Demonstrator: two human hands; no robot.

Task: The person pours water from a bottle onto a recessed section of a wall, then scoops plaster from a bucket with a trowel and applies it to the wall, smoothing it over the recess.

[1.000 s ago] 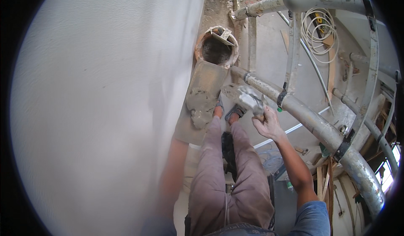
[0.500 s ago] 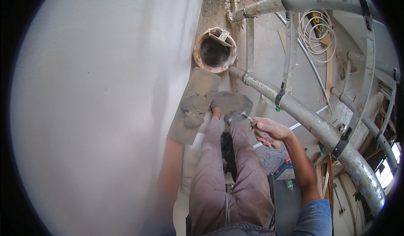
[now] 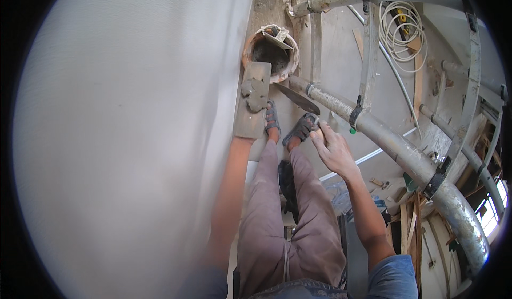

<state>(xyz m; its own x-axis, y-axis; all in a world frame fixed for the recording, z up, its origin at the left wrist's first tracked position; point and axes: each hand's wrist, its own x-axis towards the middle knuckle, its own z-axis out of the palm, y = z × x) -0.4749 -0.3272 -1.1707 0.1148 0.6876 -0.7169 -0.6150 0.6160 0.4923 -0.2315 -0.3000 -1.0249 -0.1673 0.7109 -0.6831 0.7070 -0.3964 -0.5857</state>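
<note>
My left forearm reaches up to a rectangular plasterer's hawk, which carries a lump of grey wet mortar. The hawk hides my left hand, its fingers wrapped beneath the board out of sight; only the wrist shows. The hawk's far end overlaps the near rim of a mortar-crusted bucket. In my right hand is the handle of a trowel, its dark blade seen nearly edge-on, pointing toward the bucket. Trowel and hawk are apart. Dark mortar lies inside the bucket, and a flat tool rests across its far rim.
A pale plastered wall runs close along my left. Metal scaffold tubes cross on my right, near the right arm. Beyond them lie a coiled white cable and wood strips. My sandalled feet stand below the trowel.
The hawk has moved forward to the bucket, and its mortar lump sits farther up the board. The trowel has turned from face-on to nearly edge-on, while my right hand has shifted slightly left and forward.
</note>
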